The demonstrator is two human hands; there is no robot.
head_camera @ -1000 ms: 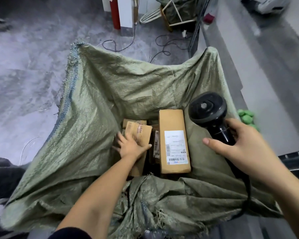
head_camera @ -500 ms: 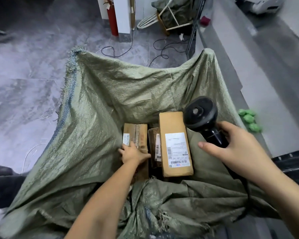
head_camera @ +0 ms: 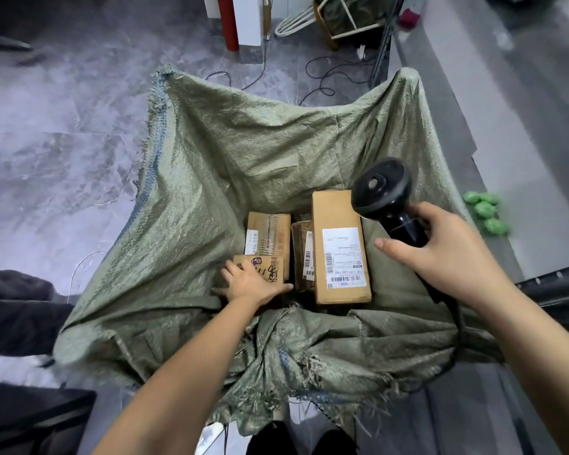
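Observation:
A wide green woven sack (head_camera: 184, 231) lies open below me with several cardboard parcels at its bottom. My left hand (head_camera: 248, 284) reaches in and grips a small brown box (head_camera: 270, 266) with dark scribbles, at the near left. Behind that small box lies a box (head_camera: 270, 233) with a label on its left edge. A long box (head_camera: 339, 247) with a white barcode label lies to the right, with a narrow parcel (head_camera: 303, 254) wedged between. My right hand (head_camera: 440, 247) holds a black barcode scanner (head_camera: 383, 188) above the sack's right side, its head over the long box's far corner.
The scanner's black cable (head_camera: 459, 336) hangs down over the sack's near right edge. A grey ledge (head_camera: 493, 133) runs along the right with green objects (head_camera: 483, 211) on it. Cables (head_camera: 319, 77), a red cylinder (head_camera: 229, 21) and a chair frame stand beyond the sack. My shoes show at the bottom.
My left hand drew back toward me and now grips a small scribbled box near the sack's front. The right hand with the scanner drifted slightly left, closer to the long box.

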